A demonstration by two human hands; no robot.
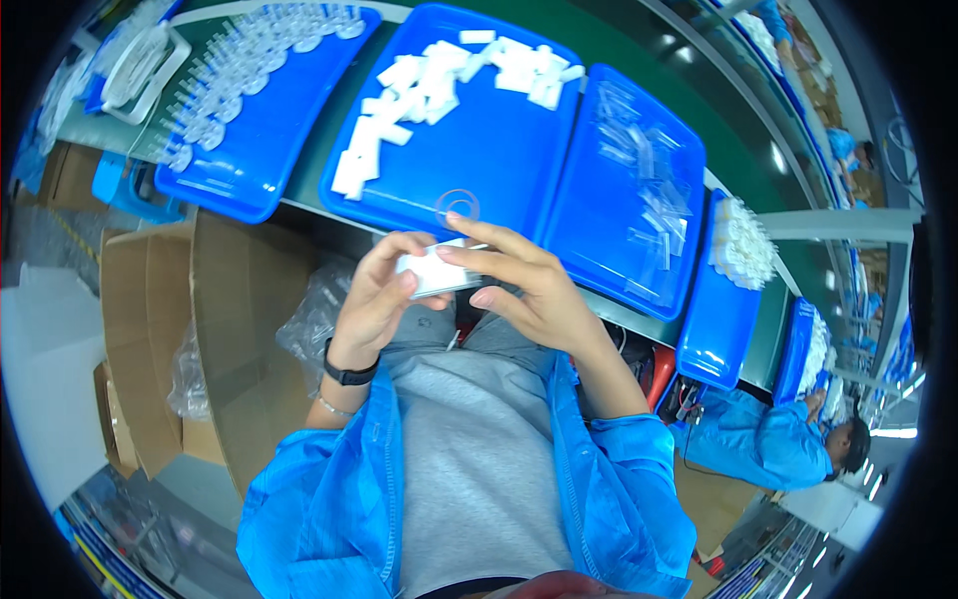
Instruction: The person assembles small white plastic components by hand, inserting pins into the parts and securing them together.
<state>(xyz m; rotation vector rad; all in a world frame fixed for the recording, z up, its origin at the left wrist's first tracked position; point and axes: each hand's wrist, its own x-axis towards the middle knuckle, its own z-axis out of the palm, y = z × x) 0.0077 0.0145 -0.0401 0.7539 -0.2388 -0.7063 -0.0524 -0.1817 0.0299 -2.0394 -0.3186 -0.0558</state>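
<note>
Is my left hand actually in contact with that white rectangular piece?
Touching. The head view shows the left hand holding the white rectangular piece, thumb against its left end.

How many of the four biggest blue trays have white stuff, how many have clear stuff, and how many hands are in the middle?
Trays with white pieces: 2
Trays with clear pieces: 2
Hands: 2 (left hand, right hand)
Total: 6
</note>
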